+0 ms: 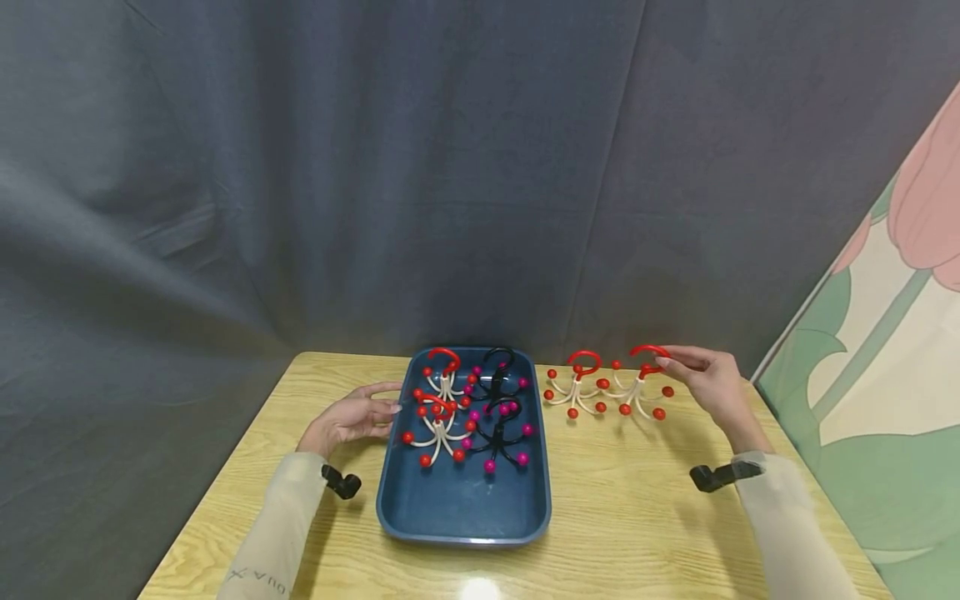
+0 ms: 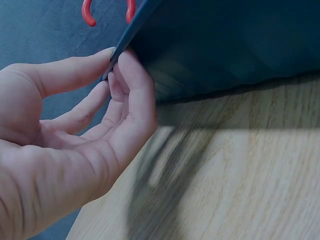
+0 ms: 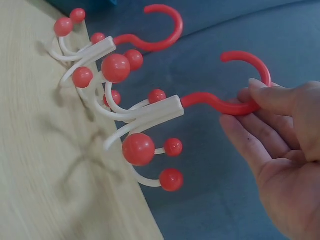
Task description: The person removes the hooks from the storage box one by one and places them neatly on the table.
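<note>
My right hand (image 1: 712, 383) pinches the red hook of a white multi-arm hanger (image 3: 155, 110) between thumb and fingers. In the right wrist view the hanger's ball-tipped arms point toward the table, and its shadow falls on the wood. A second red-and-white hanger (image 1: 576, 390) stands on the table just to its left, hook upward. With thumb and fingertips, my left hand (image 2: 90, 110) grips the left rim of a dark blue tray (image 1: 461, 508). Inside the tray stand two red-and-white hangers (image 1: 439, 433) on the left and two black hangers with magenta balls (image 1: 498, 433) on the right.
The wooden table (image 1: 622, 508) extends to both sides of the tray. A dark grey curtain (image 1: 450, 183) hangs right behind the table's back edge. Flower-patterned fabric (image 1: 885, 375) borders the right side.
</note>
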A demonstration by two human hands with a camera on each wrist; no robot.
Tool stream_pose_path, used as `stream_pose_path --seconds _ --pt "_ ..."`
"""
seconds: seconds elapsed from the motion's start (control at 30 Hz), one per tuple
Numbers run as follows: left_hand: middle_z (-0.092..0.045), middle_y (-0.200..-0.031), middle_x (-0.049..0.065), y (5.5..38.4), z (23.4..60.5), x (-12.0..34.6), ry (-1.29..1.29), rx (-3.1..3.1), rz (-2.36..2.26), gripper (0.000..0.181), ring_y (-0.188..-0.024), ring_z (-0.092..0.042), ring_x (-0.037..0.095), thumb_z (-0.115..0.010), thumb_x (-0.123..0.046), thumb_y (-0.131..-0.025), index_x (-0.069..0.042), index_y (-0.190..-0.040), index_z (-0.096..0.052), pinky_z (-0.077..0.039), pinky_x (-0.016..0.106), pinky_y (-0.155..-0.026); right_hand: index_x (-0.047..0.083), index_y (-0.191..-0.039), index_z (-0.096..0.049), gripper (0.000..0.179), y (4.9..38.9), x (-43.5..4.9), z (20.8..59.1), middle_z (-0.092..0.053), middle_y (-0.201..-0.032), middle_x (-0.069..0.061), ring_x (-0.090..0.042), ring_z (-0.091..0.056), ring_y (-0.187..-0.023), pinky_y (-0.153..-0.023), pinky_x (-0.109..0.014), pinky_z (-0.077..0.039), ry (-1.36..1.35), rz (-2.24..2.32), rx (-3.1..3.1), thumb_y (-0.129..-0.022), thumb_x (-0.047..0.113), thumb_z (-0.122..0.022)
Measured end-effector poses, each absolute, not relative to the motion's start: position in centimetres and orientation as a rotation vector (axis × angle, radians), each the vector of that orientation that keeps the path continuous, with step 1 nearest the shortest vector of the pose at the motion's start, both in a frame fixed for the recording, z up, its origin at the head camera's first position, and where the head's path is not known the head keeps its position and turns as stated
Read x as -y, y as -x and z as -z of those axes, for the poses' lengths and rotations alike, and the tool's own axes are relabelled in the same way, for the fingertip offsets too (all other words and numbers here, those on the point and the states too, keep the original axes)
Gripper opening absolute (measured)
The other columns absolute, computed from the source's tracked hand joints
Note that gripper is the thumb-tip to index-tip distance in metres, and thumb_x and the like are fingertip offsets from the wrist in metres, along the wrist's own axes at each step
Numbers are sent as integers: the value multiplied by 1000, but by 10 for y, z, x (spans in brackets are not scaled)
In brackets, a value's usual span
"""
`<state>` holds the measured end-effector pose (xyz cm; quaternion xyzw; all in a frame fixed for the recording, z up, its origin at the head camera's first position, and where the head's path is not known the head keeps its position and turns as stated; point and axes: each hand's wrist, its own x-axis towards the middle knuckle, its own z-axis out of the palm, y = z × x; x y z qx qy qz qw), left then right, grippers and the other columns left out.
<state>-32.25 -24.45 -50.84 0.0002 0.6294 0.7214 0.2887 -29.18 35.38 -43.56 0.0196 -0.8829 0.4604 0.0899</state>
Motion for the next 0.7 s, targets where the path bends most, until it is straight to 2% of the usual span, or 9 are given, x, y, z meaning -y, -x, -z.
stream_pose_path --seconds 0.27,0.47,0.7 --pt "-78 -106 0 322 507 244 4 -1679 -1927 68 -90 -72 12 -60 0 -103 -6 -164 -31 -60 30 -77 2 -139 -67 49 306 -352 451 -79 -119 -7 12 -69 -89 -77 -14 -54 -74 -1430 2625 -101 34 -72" --pt "-78 -105 0 323 508 243 24 -1692 -1925 66 -89 -73 11 -60 0 -103 -8 -163 -33 -61 31 -77 4 -135 -70 46 314 -350 460 -76 -121 -19 6 -73 -90 -80 -15 -56 -97 -1415 2629 -101 34 -71" --pt "-79 -105 0 322 507 244 14 -1678 -1931 68 -90 -73 12 -60 0 -103 -6 -164 -30 -61 30 -77 2 -134 -70 44 320 -347 465 -74 -123 -25 10 -70 -87 -79 -15 -56 -115 -1397 2636 -103 33 -69"
